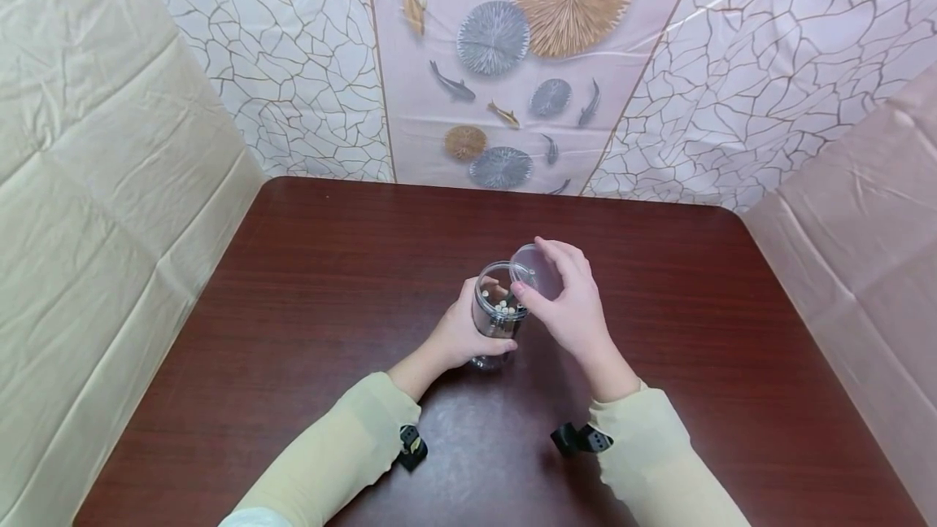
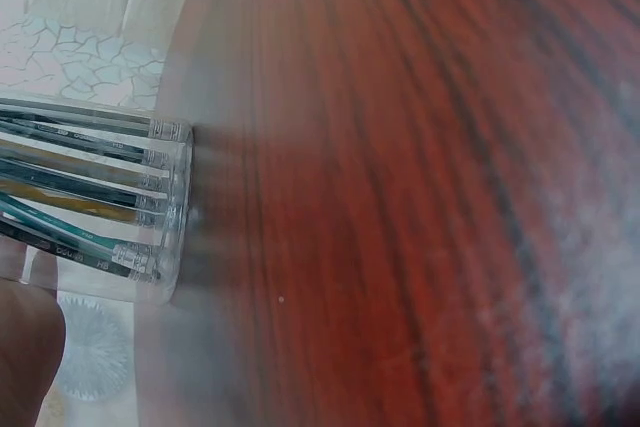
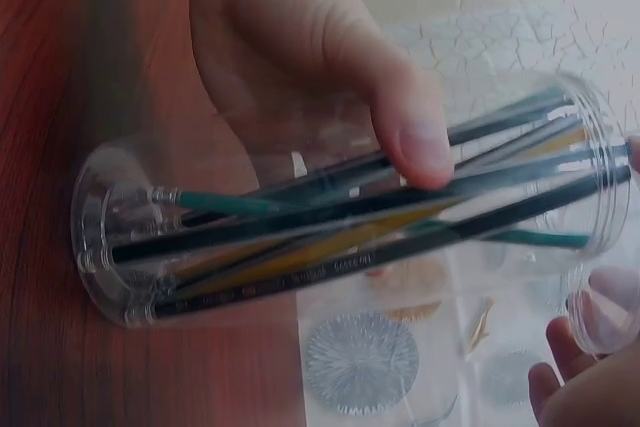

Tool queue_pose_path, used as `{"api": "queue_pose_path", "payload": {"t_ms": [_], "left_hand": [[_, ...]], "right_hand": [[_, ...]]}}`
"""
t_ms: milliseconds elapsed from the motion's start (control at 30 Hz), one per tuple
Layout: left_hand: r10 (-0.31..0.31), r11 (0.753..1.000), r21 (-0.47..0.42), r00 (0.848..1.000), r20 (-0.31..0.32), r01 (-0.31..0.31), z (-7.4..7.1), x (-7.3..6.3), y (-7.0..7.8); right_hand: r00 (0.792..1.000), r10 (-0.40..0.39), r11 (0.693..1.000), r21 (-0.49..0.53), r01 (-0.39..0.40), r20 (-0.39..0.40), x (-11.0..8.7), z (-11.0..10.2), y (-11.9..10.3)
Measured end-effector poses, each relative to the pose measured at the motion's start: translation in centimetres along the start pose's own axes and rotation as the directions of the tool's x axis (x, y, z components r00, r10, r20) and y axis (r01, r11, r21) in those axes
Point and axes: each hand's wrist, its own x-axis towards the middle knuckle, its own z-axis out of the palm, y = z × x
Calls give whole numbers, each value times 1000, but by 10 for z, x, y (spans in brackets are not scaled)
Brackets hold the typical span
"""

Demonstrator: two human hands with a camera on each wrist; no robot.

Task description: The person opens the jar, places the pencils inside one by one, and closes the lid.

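Observation:
My left hand [image 1: 461, 332] grips a clear plastic jar [image 1: 489, 324], with the thumb across its near side. Several pencils [image 3: 330, 217], black, yellow and green, lean inside the jar, some with metal eraser ends at its base. The left wrist view shows the jar's base [image 2: 180, 217] and part of the left hand. A round clear lid [image 1: 538, 268] is pinched between the thumb and fingers of my right hand [image 1: 578, 303]. That lid is tilted at the right side of the jar's open mouth. Whether the jar's base touches the table cannot be told.
The dark red-brown wooden table [image 1: 351, 267] spreads around both hands. A patterned cloth wall [image 1: 307, 63] stands behind its far edge, with pale cloth [image 1: 95, 210] at the left and more cloth [image 1: 856, 250] at the right. Each sleeve carries a small black wrist device [image 1: 413, 447].

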Motion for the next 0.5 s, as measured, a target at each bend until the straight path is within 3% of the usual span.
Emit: {"api": "queue_pose_path", "payload": {"t_ms": [233,500], "left_hand": [[-35,999,37,999,-10,36,0,0,0],[-71,996,49,997,0,71,-2,-1,1]], "right_hand": [[996,-53,999,0,53,76,-1,4,-6],[991,-40,999,10,39,125,-2,8,-9]]}}
